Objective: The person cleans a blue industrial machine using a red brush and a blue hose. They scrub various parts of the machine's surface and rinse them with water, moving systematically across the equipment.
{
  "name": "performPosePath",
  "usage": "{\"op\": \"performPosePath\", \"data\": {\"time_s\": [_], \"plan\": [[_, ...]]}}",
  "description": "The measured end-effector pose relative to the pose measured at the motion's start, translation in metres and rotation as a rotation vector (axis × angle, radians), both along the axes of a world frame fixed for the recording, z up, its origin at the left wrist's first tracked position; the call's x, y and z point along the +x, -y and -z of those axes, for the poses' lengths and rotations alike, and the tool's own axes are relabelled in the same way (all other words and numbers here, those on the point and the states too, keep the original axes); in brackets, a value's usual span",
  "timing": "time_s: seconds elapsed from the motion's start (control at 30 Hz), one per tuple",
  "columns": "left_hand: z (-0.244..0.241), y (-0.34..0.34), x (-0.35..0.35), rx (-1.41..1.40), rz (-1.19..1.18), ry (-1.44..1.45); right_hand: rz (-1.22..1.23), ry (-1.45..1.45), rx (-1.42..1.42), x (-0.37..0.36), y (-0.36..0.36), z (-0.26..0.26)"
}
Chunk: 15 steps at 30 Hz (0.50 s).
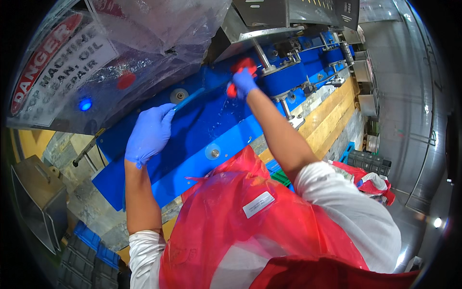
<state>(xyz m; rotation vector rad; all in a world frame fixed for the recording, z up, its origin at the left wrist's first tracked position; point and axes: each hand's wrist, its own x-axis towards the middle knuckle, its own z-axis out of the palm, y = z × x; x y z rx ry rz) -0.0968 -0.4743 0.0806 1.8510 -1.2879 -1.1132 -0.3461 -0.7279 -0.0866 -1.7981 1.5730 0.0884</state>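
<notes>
My left hand (149,132), in a blue-violet glove, grips a thin blue rod or tube (189,99) that points to the upper right over a blue conveyor bed (202,124). What it is exactly, I cannot tell. Farther off, my gloved right hand (244,82) is closed around a red hand-held item (245,65), possibly a brush, blurred and partly hidden by the fingers. That item is close to the bed's surface, left of a blue roller or belt section (284,80) on a metal shaft. Wet streaks show on the bed between my hands.
A plastic-wrapped machine housing (162,47) with a danger sign (61,68) overhangs the bed's left side. Metal guards (267,14) rise beyond the right hand. Stacked crates (86,253) and a steel bin (39,202) stand lower left. A person in red and white (371,184) is at right.
</notes>
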Motion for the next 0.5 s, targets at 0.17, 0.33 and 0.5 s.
{"op": "performPosePath", "data": {"time_s": [0.17,0.33,0.5], "plan": [[0.026,0.010,-0.019,-0.103,0.083,0.066,0.585,0.115,-0.209,-0.025,0.083,0.066],[0.038,0.014,-0.004,-0.053,0.002,0.039,0.496,0.565,0.231,0.021,-0.051,-0.009],[0.019,0.029,0.000,0.036,0.063,-0.051,0.675,0.708,0.159,-0.012,0.006,-0.019]]}}
